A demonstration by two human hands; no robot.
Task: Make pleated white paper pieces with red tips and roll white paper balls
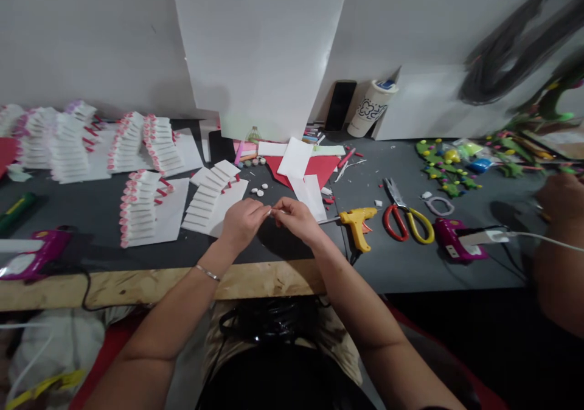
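Note:
My left hand [243, 223] and my right hand [293, 216] meet above the dark table near its front edge. Both are closed in pinches, fingertips almost touching. Between them shows a tiny white piece [270, 212], too small to name. Left of my left hand lies a white stepped paper piece [206, 198] with small red sticks. A few small white lumps [260, 193] rest just beyond my hands. Behind my right hand, white paper [295, 157] overlaps a red sheet [319, 168]. The yellow glue gun [359, 224] lies right of my right hand.
Scissors [406, 213] with red and yellow handles lie right of the glue gun, near a purple power strip [458, 239]. Finished-looking pink-tipped stepped pieces [139, 206] stand at left. A cup [370, 111] and phone [340, 106] lean behind. Another person's hand [563, 197] is at far right.

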